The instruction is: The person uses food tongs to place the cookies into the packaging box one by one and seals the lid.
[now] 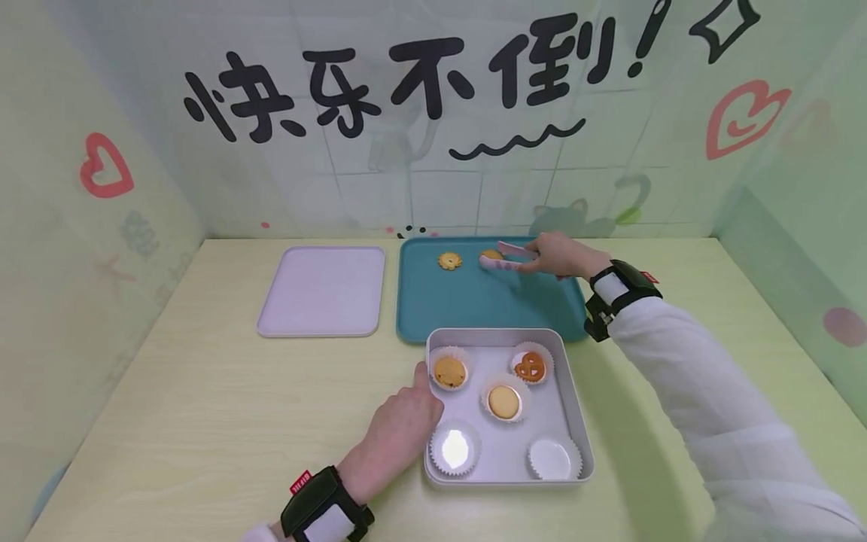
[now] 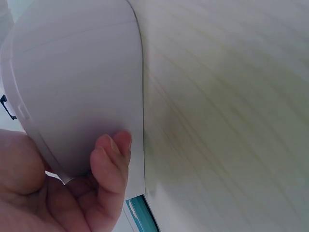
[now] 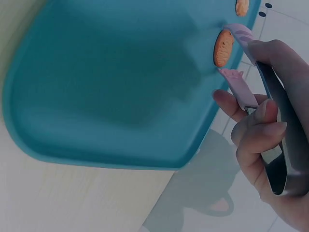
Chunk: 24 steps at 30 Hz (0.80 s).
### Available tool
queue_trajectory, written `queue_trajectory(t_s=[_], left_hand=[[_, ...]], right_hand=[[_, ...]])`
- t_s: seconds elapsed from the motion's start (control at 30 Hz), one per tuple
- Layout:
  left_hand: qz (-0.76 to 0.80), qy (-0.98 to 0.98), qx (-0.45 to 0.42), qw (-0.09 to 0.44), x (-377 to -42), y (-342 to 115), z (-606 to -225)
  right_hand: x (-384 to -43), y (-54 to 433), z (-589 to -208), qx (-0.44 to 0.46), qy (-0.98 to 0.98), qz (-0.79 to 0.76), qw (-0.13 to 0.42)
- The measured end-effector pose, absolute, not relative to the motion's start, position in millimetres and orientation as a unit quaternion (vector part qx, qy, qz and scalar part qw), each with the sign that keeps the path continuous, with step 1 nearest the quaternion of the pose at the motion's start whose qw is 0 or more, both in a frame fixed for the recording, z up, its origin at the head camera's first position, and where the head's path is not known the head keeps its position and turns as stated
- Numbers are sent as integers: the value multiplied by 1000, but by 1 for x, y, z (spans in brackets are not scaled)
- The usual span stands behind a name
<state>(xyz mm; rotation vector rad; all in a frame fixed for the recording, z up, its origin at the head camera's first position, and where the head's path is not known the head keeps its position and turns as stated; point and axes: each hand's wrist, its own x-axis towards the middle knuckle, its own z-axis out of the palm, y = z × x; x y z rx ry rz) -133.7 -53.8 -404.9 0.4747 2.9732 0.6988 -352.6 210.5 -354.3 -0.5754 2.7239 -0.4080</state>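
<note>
My right hand holds a pair of metal tongs with pink tips. Over the back of the teal tray, the spread tips stand on either side of a round brown cookie. A flower-shaped cookie lies to the left of it. My left hand grips the left wall of a pale lilac square box, fingers against its outer side. Inside the box, paper cups hold a speckled cookie, a pretzel and a plain round cookie.
Two paper cups without cookies, one front left and one front right, sit in the box. A lilac tray lies left of the teal tray. A printed backdrop rises behind the wooden table.
</note>
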Motion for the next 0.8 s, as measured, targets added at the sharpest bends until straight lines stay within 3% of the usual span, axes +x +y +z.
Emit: queue_trajectory(t_s=[0.8], left_hand=[[238, 959, 154, 17, -133, -55, -406]], right_hand=[[-356, 209, -360, -208, 954, -155, 152]])
